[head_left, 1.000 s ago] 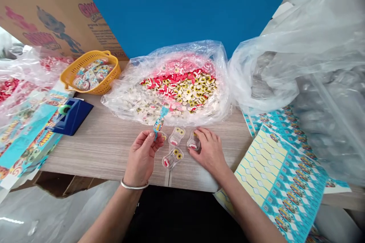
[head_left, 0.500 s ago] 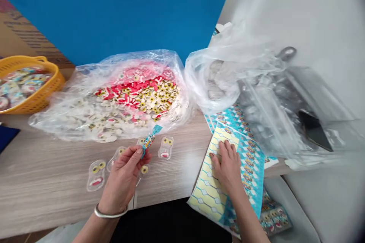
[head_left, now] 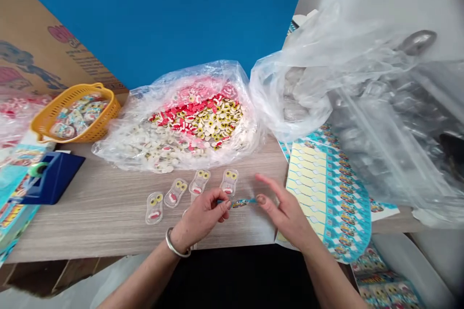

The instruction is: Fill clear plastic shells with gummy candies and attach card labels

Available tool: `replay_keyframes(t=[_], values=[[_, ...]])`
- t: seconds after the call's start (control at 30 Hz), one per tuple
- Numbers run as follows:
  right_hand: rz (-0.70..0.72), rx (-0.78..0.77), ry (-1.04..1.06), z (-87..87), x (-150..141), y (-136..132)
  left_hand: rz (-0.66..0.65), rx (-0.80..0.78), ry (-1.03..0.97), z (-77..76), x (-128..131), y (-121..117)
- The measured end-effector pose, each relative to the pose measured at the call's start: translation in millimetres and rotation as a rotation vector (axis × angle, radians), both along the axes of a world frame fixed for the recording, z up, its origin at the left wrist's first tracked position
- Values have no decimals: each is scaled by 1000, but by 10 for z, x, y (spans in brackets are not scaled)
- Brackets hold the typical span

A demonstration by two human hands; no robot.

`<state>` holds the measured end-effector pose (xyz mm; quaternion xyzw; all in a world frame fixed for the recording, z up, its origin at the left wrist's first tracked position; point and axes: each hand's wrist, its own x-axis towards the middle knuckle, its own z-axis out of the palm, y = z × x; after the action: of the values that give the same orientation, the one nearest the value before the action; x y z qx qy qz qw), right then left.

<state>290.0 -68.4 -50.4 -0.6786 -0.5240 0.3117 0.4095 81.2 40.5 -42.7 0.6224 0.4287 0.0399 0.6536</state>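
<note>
Label (head_left: 242, 203) sits pinched in the left grip (head_left: 200, 216), right grip (head_left: 287, 213) spread at its end.

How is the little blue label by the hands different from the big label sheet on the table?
Size: the blue label is one small, narrow strip, while the label sheet is far bigger, with many printed labels in a row.
Place: the blue label is pinched in the left hand; the label sheet lies on the table.
Look: the label sheet has a large pale-yellow part; the blue label shows none.
Both have blue, colourful printing.
</note>
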Motion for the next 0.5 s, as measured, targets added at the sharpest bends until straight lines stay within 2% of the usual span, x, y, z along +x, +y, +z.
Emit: replay_keyframes(t=[0.1,0.2,0.33,0.5], values=[[-31,-119,121,-99,-287,52,-70,77,69,33,-60,84],[-107,-140,187,-209,-428,159,-123,143,123,67,-68,216],[-158,-153,205,-259,-467,344,-156,329,241,69,11,428],[-206,-236,138,-289,-411,566,-173,573,315,-34,177,622]])
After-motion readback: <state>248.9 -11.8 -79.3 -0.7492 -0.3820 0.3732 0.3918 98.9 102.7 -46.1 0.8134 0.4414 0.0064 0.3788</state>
